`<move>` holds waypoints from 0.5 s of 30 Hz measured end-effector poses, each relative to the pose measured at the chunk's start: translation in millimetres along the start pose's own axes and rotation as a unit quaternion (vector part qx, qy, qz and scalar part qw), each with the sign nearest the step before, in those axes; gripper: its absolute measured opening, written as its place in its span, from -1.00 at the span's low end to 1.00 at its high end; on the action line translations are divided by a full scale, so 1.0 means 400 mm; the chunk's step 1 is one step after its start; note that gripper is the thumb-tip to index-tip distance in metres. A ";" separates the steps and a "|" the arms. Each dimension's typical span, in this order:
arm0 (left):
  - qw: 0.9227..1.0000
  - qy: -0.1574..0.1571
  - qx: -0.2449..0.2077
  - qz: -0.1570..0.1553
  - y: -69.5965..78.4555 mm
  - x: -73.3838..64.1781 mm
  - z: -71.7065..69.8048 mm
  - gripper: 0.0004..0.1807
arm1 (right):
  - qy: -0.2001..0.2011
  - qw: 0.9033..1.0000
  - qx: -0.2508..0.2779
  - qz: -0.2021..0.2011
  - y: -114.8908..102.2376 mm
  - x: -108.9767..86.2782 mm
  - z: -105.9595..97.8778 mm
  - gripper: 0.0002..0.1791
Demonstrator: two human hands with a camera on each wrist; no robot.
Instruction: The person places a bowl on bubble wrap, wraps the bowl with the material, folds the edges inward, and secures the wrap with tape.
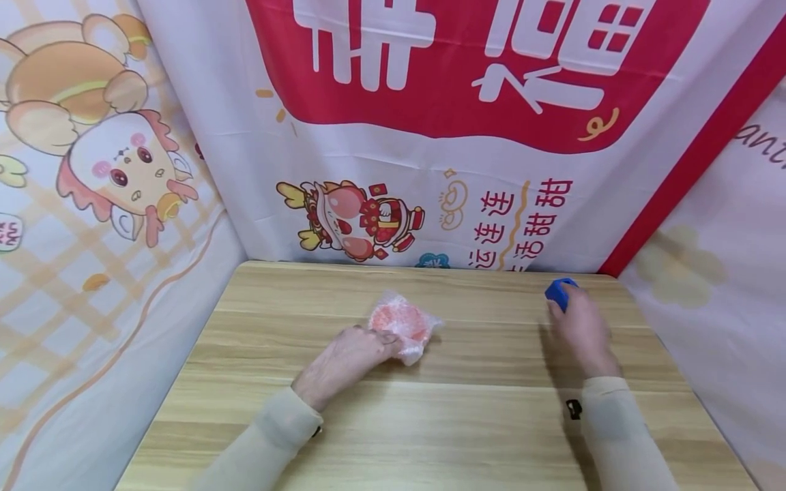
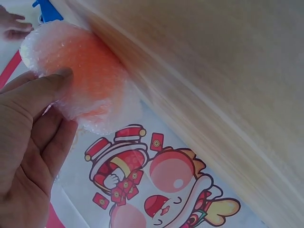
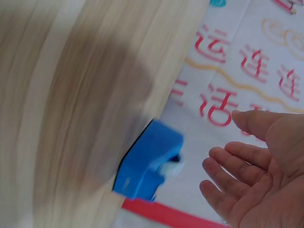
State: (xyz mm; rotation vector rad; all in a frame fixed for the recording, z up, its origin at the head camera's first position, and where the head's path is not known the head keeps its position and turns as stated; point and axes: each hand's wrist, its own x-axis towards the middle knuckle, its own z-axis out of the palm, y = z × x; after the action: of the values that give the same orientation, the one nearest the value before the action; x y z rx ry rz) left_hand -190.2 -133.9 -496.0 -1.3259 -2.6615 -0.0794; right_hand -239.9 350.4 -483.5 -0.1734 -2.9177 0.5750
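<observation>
A pinkish-orange object wrapped in bubble wrap (image 1: pixel 402 320) rests on the table; what lies inside is blurred by the wrapping. My left hand (image 1: pixel 350 358) pinches the near edge of the wrap, thumb on one side, as the left wrist view (image 2: pixel 33 123) also has it. On the right, a blue tape dispenser (image 3: pixel 149 159) with a whitish roll stands on the table close to the far edge. Beside it is my right hand (image 3: pixel 256 175), its fingers spread and loosely bent, apart from the dispenser in the right wrist view. In the head view that hand partly covers the dispenser.
Both things stand on a wood-grain table (image 1: pixel 393 429). A printed red and white cloth (image 1: pixel 245 157) hangs right behind its far edge. More patterned cloth hangs at the left and right sides. A small black clip-like piece (image 1: pixel 574 409) shows beside the right sleeve.
</observation>
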 end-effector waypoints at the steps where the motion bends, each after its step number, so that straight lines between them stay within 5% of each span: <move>1: 1.000 0.003 -0.010 -0.003 0.001 -0.002 0.001 -0.63 | 0.000 1.000 -0.001 0.002 0.014 0.001 0.000 -0.35; 6: 1.000 0.014 0.004 0.001 0.002 -0.005 0.006 -0.67 | -0.012 1.000 -0.005 0.016 0.079 0.007 -0.002 -0.42; 15: 1.000 -0.003 0.004 -0.007 0.003 -0.003 0.005 -0.68 | -0.078 0.991 -0.020 0.110 0.136 0.023 -0.022 -0.27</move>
State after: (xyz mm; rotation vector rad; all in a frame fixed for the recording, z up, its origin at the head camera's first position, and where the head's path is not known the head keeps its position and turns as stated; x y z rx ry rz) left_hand -188.8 -134.0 -498.3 -1.3069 -2.6742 -0.0661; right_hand -242.7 404.9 -495.1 -0.4809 -3.0851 0.5877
